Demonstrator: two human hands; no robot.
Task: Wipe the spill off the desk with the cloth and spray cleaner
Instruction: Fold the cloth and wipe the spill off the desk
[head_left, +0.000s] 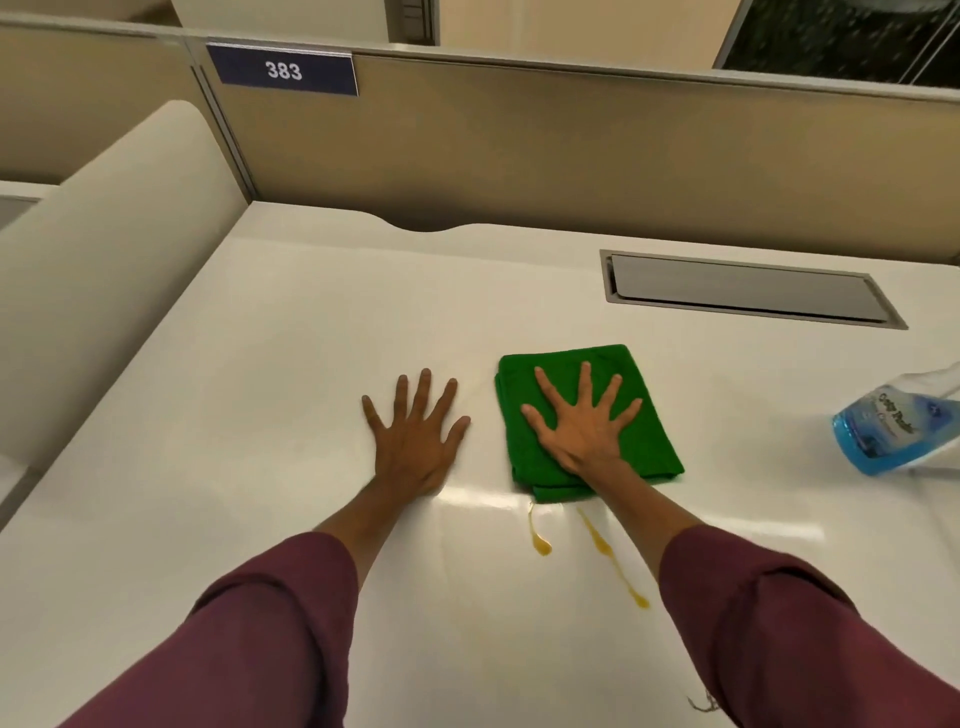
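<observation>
A folded green cloth (639, 395) lies flat on the white desk (260, 364). My right hand (582, 426) presses down on it with the fingers spread wide. My left hand (415, 436) rests flat on the bare desk just left of the cloth, fingers apart and holding nothing. Two yellow-orange streaks of spill (613, 556) run from the cloth's near edge towards me; a short one ends in a drop (541, 544). A spray cleaner bottle (893, 426) with blue liquid stands at the right edge of the view, only partly visible.
A grey cable hatch (748, 291) is set into the desk at the back right. A beige partition (571, 145) with a "383" sign (283, 70) closes the back. A cream side panel (104, 260) rises on the left. A small dark mark (701, 704) lies near the front edge.
</observation>
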